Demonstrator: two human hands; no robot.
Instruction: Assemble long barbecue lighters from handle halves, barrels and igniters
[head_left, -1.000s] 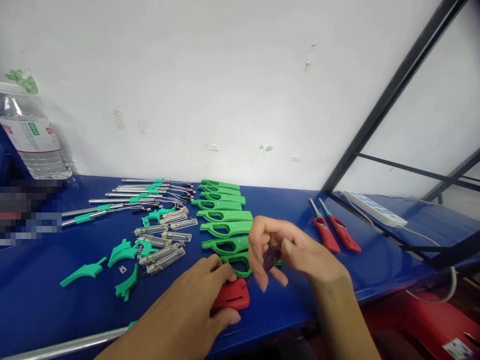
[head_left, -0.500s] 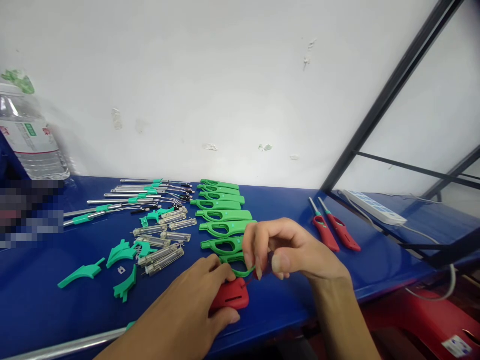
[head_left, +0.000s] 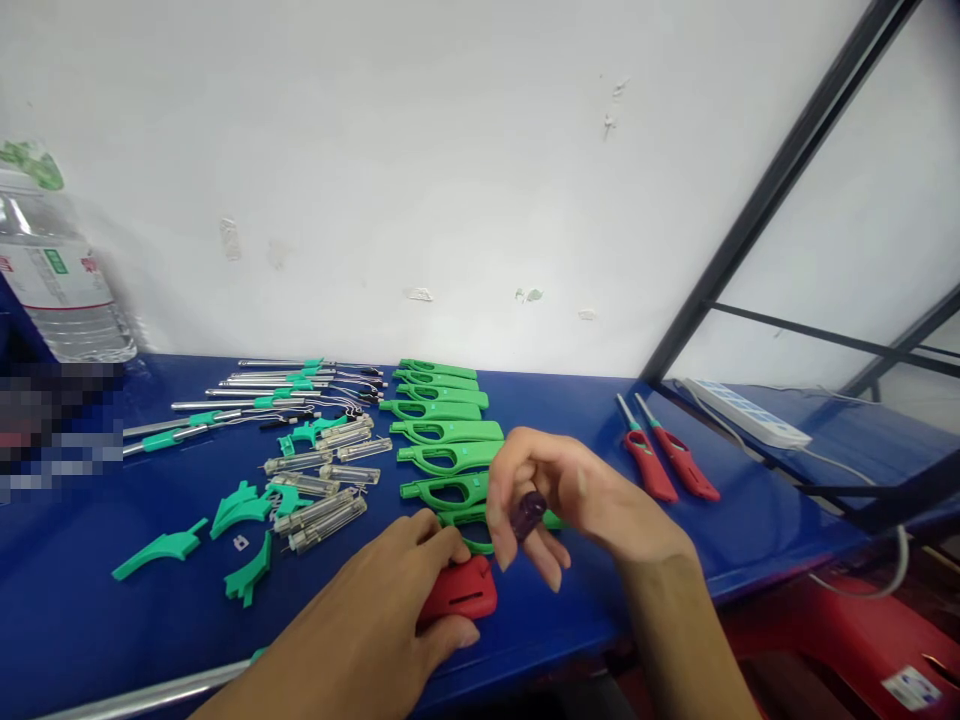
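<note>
My left hand (head_left: pixel 375 610) is closed on a red plastic casing (head_left: pixel 461 590) at the table's front edge; its slotted end shows past my fingers. To the right of it, my right hand (head_left: pixel 555 500) is raised with curled fingers round a small dark purple piece (head_left: pixel 529 513). Behind both hands runs a column of green lighter casings (head_left: pixel 448 431), the nearest partly covered by my hands. Clear tubes (head_left: pixel 328 520), teal triggers (head_left: pixel 166 547) and metal rods with wires (head_left: pixel 255 394) lie left of the casings.
Two red lighters (head_left: pixel 686 465) lie at the right, near a white power strip (head_left: pixel 746 413) and a black metal frame (head_left: pixel 787 185). A water bottle (head_left: pixel 64 300) stands at the far left. A red stool (head_left: pixel 862 650) is below the table's right edge.
My right hand has come slightly away from the red casing and turned, its lower fingers spreading; the dark piece shows more fully. My left hand keeps its hold.
</note>
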